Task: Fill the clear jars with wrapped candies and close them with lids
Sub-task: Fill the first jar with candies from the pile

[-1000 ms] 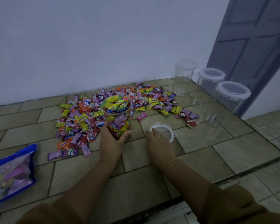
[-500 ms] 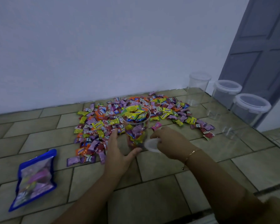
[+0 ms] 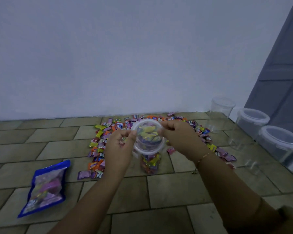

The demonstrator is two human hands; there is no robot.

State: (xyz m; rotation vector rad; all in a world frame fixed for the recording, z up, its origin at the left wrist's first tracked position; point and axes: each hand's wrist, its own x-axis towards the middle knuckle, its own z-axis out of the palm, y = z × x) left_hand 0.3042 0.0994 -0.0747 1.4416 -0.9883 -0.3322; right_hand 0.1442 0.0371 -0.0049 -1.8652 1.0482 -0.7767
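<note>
A clear jar (image 3: 150, 163) packed with wrapped candies stands on the tiled floor in front of a wide pile of loose candies (image 3: 102, 141). Over its mouth I hold a clear round lid (image 3: 148, 136), tilted toward me. My left hand (image 3: 119, 146) pinches the lid's left rim and my right hand (image 3: 178, 137) pinches its right rim. Three more clear jars stand at the right: one (image 3: 221, 114) by the wall, then a second jar (image 3: 250, 125) and a third jar (image 3: 279, 142) near the door, all with lids on.
A blue-edged candy bag (image 3: 45, 187) lies on the floor at the left. A white wall runs behind the candy pile. A grey door (image 3: 284, 65) stands at the right, behind the lidded jars.
My right hand picked the lid up from the floor and brought it over the filled jar. My left hand left the jar's side and took the lid's other rim. The view tilted upward.
</note>
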